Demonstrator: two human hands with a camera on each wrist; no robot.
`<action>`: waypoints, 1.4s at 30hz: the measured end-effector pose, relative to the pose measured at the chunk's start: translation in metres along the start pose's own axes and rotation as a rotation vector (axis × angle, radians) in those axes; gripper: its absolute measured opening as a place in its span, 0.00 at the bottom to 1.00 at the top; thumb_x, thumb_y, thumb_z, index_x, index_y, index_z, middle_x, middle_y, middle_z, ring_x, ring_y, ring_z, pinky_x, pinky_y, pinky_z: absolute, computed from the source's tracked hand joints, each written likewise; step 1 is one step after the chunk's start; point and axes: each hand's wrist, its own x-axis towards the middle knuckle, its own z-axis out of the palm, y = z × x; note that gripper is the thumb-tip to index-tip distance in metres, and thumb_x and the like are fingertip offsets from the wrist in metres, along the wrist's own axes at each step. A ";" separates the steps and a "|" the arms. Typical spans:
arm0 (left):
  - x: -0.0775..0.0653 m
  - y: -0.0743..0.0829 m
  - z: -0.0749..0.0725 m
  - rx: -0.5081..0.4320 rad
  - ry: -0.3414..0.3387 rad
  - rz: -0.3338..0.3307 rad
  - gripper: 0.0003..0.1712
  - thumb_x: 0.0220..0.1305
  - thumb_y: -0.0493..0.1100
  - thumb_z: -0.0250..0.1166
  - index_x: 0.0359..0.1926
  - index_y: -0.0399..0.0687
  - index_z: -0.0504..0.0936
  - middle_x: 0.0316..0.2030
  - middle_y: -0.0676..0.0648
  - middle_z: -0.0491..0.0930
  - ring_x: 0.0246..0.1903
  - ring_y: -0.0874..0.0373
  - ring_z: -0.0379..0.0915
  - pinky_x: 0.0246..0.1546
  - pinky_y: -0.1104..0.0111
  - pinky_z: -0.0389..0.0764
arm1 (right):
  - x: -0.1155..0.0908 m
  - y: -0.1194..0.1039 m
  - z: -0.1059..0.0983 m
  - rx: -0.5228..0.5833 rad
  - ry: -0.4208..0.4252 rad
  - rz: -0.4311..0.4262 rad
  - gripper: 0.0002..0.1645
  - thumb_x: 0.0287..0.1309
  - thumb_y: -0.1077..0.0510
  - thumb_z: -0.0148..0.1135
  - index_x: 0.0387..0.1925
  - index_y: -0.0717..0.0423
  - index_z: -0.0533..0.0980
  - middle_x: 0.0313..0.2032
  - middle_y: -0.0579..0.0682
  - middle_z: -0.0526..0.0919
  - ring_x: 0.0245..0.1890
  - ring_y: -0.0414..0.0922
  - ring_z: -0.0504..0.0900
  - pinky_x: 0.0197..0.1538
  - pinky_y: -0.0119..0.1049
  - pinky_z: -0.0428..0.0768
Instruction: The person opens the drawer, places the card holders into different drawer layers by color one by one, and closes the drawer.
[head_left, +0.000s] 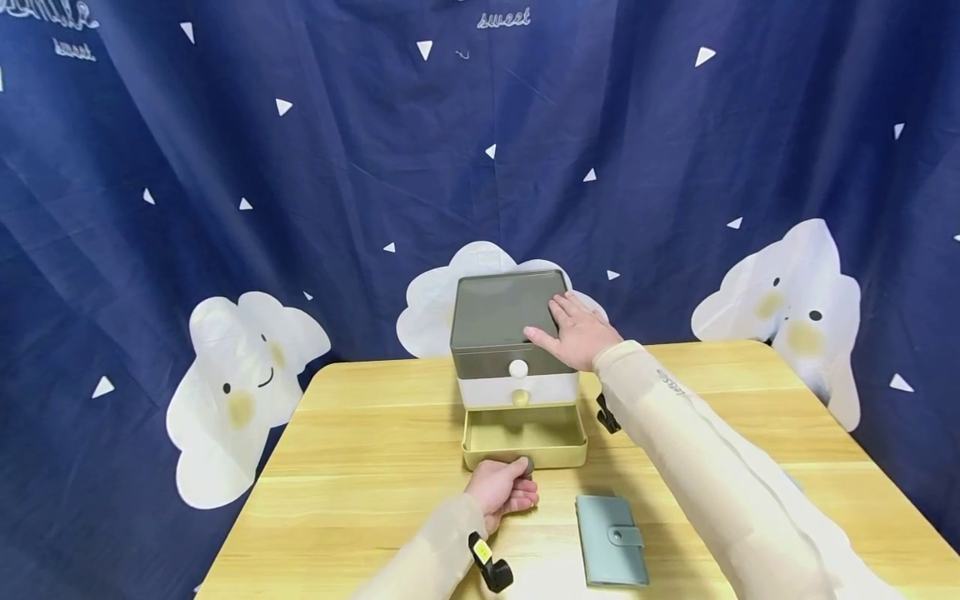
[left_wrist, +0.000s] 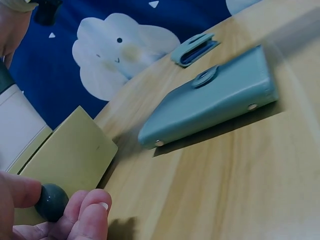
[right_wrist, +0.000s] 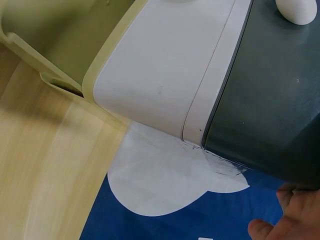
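Note:
A small drawer box with a dark grey top (head_left: 502, 312), a white middle drawer (head_left: 487, 390) and a yellow-green bottom drawer (head_left: 480, 458) stands at the table's far side. That bottom drawer is pulled out toward me. My left hand (head_left: 498, 492) pinches its round dark knob (left_wrist: 51, 202) between thumb and fingers. On the right part of the dark lid rests my right hand (head_left: 581, 333), fingers spread over its edge. A light blue snap-strap notebook (head_left: 609, 542) lies on the table, right of the left hand and below the right forearm in the head view.
Behind the notebook, in the left wrist view, is a smaller blue wallet-like item (left_wrist: 194, 49), mostly hidden by my right sleeve in the head view. The wooden table (head_left: 360, 467) ends at a dark blue curtain (head_left: 360, 167) with cloud prints.

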 end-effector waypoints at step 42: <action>-0.037 -0.020 -0.001 0.032 -0.059 0.000 0.18 0.68 0.44 0.59 0.37 0.28 0.79 0.20 0.48 0.78 0.18 0.62 0.79 0.21 0.74 0.80 | 0.000 -0.001 -0.002 0.033 -0.013 0.003 0.59 0.61 0.21 0.29 0.72 0.65 0.53 0.73 0.59 0.53 0.74 0.52 0.41 0.73 0.42 0.43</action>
